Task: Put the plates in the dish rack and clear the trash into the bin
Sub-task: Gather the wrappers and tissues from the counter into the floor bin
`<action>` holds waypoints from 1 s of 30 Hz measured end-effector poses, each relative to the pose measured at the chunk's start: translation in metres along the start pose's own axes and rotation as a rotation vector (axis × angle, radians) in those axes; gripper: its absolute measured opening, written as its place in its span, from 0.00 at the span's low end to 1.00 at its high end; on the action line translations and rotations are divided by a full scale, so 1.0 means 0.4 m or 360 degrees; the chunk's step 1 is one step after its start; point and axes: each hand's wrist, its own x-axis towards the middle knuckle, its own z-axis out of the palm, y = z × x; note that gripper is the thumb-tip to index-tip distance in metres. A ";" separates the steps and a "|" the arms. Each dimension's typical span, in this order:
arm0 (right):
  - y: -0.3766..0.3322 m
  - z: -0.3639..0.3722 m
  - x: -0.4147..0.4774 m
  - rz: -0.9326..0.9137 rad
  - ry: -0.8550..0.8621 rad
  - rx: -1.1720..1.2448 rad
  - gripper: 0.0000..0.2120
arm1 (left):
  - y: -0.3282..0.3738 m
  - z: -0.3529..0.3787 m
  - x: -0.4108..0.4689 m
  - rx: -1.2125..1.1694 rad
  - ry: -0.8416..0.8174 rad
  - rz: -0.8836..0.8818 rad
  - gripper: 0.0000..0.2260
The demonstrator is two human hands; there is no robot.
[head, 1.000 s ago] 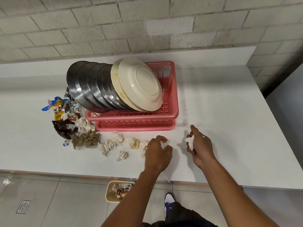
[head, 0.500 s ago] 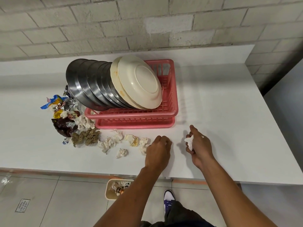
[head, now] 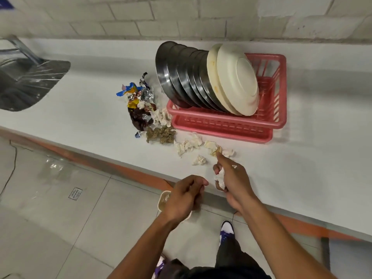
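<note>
While plates (head: pixel 231 81) stand in the dish rack (head: pixel 278 109) at one o'clock, the right hand (head: pixel 234 183) grips a crumpled tissue (head: pixel 220 179) near trash (head: pixel 188 147) at twelve, and the left hand (head: pixel 183 198), fingers curled, contents unclear, hovers over the bin (head: pixel 163 201), probably to drop.

plain kitchen wash-up area: white worktop (head: pixel 302 158), sink (head: pixel 26 83) at left, pink dish rack (head: pixel 278 109) of steel plates (head: pixel 177 77), tiled floor drain (head: pixel 75 193).

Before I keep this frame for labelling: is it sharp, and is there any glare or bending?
Head view: the sink is motion-smeared; the counter runs slanted across the frame; the steel plates carry bright streaks; the right hand and its tissue are readable.
</note>
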 end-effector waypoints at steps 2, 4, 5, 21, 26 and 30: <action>0.046 0.064 -0.026 0.0009 -0.0066 -0.0055 0.23 | -0.049 -0.073 -0.036 -0.0079 0.0107 -0.0049 0.12; 0.099 0.125 -0.053 0.0051 -0.0087 -0.0081 0.23 | -0.093 -0.139 -0.072 -0.0151 0.0167 -0.0107 0.13; 0.132 0.155 -0.064 0.0077 -0.0071 -0.0084 0.22 | -0.112 -0.173 -0.089 -0.0157 0.0178 -0.0135 0.13; 0.690 0.491 0.018 0.0650 0.0504 0.0278 0.19 | -0.510 -0.508 -0.070 0.0314 -0.0079 -0.0476 0.10; 0.812 0.464 0.189 0.0643 0.0617 0.0035 0.19 | -0.682 -0.534 0.092 0.0469 -0.0005 -0.0505 0.09; 0.910 0.435 0.325 0.0577 0.0625 -0.0188 0.16 | -0.824 -0.542 0.239 0.0574 0.0089 -0.0533 0.10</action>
